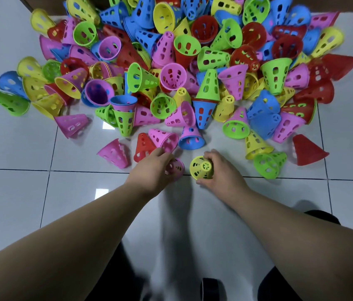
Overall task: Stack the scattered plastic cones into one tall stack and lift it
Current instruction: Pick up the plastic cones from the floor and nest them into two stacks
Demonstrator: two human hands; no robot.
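Plastic cones (172,68) in five colours lie in a loose heap on the tiled floor (80,192), most on their sides and a few already nested in twos or threes; no tall stack is started yet. At the near edge of the heap each hand grasps one cone. The right hand (222,173) curls its fingers and thumb round a yellow cone (200,168), whose narrow closed tip faces up toward the camera and whose wide rim faces down and away, so its long axis stands nearly upright. The left hand (155,168) grips a pink cone (176,169) from above. Only the right flank of that cone shows past the fingers, so which way its tip points cannot be told. The two held cones sit just beside each other, pink to the left of yellow, with a narrow gap between them. Nesting probably calls for bringing the two axes into line, the open mouth of one lowered over the tip of the other, and either hand is equally near.
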